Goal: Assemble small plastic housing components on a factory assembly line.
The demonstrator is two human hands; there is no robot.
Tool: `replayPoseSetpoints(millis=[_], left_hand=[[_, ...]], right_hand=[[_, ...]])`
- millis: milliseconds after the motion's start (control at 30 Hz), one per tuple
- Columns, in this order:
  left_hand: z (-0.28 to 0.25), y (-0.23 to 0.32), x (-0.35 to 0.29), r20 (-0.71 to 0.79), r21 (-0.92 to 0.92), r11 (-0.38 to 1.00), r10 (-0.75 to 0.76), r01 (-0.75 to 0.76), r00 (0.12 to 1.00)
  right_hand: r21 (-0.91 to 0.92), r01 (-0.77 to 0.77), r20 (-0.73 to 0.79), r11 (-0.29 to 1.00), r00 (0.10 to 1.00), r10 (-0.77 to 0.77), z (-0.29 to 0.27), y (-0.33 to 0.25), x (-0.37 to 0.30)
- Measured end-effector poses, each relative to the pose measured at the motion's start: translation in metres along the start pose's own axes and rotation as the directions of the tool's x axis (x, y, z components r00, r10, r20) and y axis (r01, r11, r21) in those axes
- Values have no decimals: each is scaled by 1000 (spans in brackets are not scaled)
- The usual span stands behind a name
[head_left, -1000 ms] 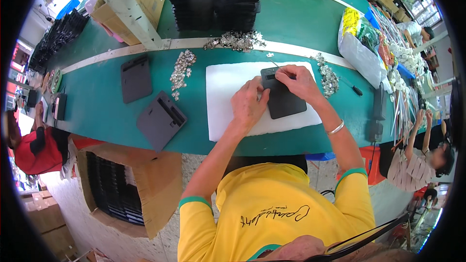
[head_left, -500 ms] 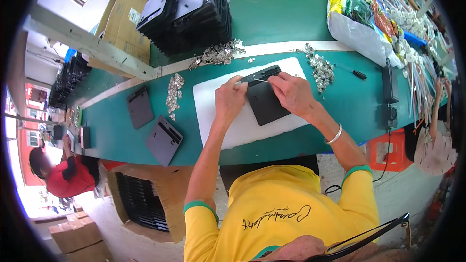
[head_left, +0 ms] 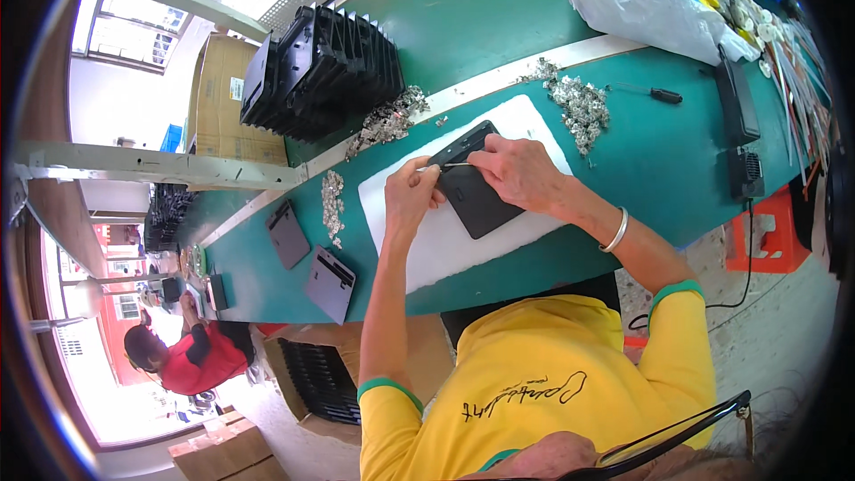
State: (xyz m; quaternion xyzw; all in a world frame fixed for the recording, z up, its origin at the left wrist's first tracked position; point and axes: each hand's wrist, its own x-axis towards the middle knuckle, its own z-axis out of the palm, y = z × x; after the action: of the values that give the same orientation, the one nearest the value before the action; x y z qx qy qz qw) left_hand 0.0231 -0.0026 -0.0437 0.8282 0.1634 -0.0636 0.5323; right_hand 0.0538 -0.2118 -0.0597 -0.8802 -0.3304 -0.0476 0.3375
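A black plastic panel (head_left: pixel 481 201) with a slotted upper end lies tilted on a white foam sheet (head_left: pixel 427 260). My right hand (head_left: pixel 517 174) is closed around a thin, light-coloured rod-like tool (head_left: pixel 456 165), which reaches left across the panel's upper part. My left hand (head_left: pixel 412 196) is at the panel's upper left edge, with thumb and forefinger pinched near the tool's tip. Whatever sits in that pinch is too small to make out. Small shiny metal clips lie in a heap (head_left: pixel 581 111) to the right of the foam and in another pile (head_left: pixel 332 205) to its left.
Two dark panels (head_left: pixel 329 283) lie on the green table at left. Beyond them rise a stack of black panels (head_left: pixel 325 71) and a cardboard box (head_left: pixel 233 98). A screwdriver (head_left: pixel 665 95), a plastic bag (head_left: pixel 655 13) and a black device (head_left: pixel 737 98) are at right. Someone in red works far left.
The whole view has swung, so the table appears more slanted. My left hand has slid down along the panel's left edge, and my right hand remains over the panel with the tool.
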Motion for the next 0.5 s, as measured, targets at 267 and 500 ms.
replayPoseSetpoints(millis=[267,500], left_hand=[[2,1,1,7,6,1000,24,-24,1000],[1,-1,1,14,-61,998,30,-29,999]], right_hand=[[-24,-5,14,1000,1000,6,3,1,-1],[-153,113,-14,982,993,-117,-5,-3,11]])
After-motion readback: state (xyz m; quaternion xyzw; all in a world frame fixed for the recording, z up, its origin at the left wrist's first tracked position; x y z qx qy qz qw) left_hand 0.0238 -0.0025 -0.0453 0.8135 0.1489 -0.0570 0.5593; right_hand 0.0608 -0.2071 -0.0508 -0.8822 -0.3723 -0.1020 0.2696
